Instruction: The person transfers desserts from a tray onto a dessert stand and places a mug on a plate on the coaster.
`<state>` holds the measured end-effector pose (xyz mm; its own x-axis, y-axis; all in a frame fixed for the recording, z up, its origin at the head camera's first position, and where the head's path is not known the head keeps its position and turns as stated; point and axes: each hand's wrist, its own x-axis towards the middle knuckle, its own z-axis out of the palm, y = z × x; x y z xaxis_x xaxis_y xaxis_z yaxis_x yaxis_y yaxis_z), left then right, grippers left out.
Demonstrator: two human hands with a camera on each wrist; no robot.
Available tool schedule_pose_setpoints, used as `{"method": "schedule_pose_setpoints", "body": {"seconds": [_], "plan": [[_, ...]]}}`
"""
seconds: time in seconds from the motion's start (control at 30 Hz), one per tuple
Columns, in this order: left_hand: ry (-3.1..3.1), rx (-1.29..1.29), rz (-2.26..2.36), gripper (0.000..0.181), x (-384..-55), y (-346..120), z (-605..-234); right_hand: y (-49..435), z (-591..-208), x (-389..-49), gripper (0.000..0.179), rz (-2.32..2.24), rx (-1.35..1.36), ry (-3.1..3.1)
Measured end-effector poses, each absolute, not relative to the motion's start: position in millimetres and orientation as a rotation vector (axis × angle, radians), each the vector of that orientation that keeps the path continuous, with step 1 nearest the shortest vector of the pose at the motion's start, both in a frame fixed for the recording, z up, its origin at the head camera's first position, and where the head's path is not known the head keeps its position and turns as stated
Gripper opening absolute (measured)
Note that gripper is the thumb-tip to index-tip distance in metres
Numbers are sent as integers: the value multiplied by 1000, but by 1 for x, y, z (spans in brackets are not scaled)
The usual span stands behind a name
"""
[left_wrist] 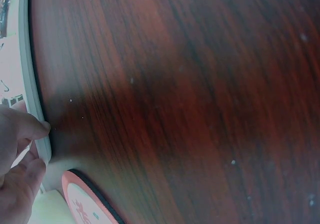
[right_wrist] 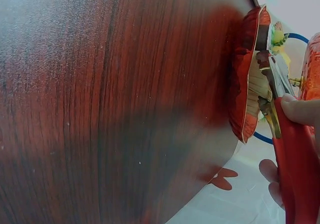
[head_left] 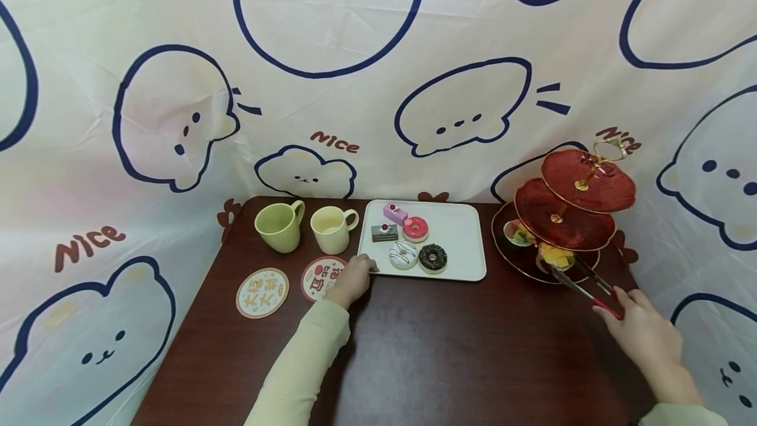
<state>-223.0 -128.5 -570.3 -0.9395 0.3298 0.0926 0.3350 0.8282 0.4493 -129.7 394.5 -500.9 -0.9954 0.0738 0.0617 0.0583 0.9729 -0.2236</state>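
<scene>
I list, left to right: coaster; green mug; second coaster; yellow mug; left hand, pinching the near-left corner of the tray; on that, two cakes, three donuts; stand, yellow pastry at its bottom; tongs, tips about the pastry, clamped or not I cannot tell; right hand, gripping the tongs.

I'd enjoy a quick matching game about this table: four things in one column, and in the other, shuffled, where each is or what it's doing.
1. Left hand
2. Right hand
3. Pink doughnut
4. Green mug

A. Lying on the white tray
B. Gripping the tongs
C. Beside the yellow mug
D. Holding the tray's edge

Pairs: 1-D, 2-B, 3-A, 4-C
</scene>
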Motion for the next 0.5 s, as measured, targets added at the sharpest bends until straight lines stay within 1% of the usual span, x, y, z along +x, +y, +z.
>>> {"method": "schedule_pose_setpoints", "body": {"seconds": [0.5], "plan": [[-2968, -552, -752, 28, -222, -128, -571, 391, -513, -141, 68, 343, -99, -3058]]}}
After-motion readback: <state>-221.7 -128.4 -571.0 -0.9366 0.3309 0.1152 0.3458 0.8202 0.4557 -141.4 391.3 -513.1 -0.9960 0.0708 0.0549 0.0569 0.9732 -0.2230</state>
